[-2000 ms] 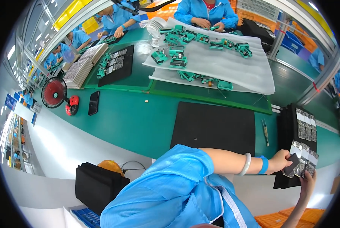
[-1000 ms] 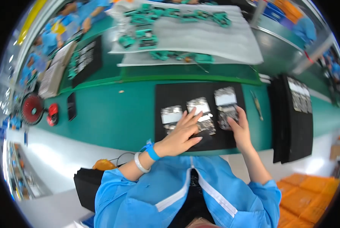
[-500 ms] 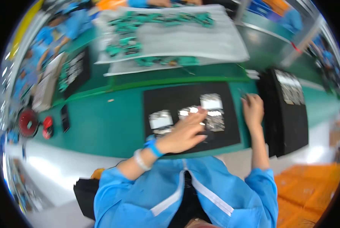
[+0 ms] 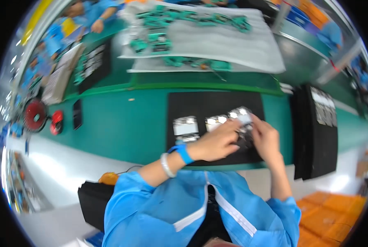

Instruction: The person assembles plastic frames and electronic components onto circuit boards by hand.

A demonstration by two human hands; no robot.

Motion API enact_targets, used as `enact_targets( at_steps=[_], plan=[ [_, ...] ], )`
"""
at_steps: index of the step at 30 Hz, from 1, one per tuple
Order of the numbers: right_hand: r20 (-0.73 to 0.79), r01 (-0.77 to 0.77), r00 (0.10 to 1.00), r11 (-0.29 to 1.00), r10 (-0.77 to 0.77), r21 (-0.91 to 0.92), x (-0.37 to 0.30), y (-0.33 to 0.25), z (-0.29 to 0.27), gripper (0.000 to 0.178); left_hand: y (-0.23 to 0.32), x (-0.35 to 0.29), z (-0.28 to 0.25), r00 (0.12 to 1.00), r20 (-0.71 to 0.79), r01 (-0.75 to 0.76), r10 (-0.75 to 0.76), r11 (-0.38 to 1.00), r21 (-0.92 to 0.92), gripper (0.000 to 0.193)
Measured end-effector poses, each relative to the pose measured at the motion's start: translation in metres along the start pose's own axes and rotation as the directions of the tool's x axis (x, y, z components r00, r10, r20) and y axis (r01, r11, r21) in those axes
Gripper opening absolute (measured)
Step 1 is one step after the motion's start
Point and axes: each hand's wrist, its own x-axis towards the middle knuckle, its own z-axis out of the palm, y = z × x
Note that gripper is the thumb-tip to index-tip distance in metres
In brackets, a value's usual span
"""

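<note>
On a black mat [image 4: 217, 99] lie flat, shiny silver pieces with white panels. One silver piece [image 4: 186, 128] rests at the mat's left, and another silver piece [image 4: 215, 122] lies in its middle, partly under my fingers. A tilted silver piece [image 4: 242, 115] sits at the right between my hands. My left hand [image 4: 217, 143] reaches across with fingers stretched out, their tips touching the tilted piece, thumb apart. Curled fingers of my right hand [image 4: 268, 138] meet at that piece's right edge; what they pinch is blurred. More silver parts below are partly hidden by the hands.
A dark stack [image 4: 311, 131] with silver pieces on top stands at the right. Green parts lie on white sheeting [image 4: 229, 41] along the raised back shelf. A black phone-like slab [image 4: 77, 114], a red object [image 4: 56, 122] and a round red fan-like thing [image 4: 35, 115] are left.
My right hand has moved from beyond the mat's right edge in to the silver piece. That piece is now tilted. My left hand stays over the mat; the view has shifted.
</note>
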Motion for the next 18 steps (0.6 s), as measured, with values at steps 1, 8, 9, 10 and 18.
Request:
enact_targets(
  at_steps=[1,8,9,10,18],
  plan=[
    [0.003,-0.017,1.000,0.999,0.017,-0.049,0.001,0.000,0.008,0.032,-0.004,0.000,-0.001,1.000,0.011,0.001,-0.001,0.998,0.062,0.024],
    [0.024,-0.057,0.998,0.984,0.062,-0.168,-0.005,-0.005,0.031,0.034,-0.007,0.001,-0.013,0.994,0.105,0.006,-0.019,0.992,0.124,0.026],
    [0.025,-0.036,0.999,0.989,0.040,-0.145,-0.006,-0.006,0.031,0.034,-0.007,0.001,-0.013,0.994,0.106,0.001,-0.014,0.993,0.119,0.026],
    [0.025,-0.013,1.000,0.993,0.016,-0.121,-0.007,-0.006,0.031,0.034,-0.008,0.002,-0.013,0.994,0.113,-0.004,-0.009,0.993,0.115,0.024],
    [0.086,0.018,0.996,0.989,-0.006,-0.145,-0.010,-0.004,0.027,0.035,-0.012,0.001,-0.013,0.995,0.104,-0.003,-0.006,0.997,0.082,0.021]
  ],
)
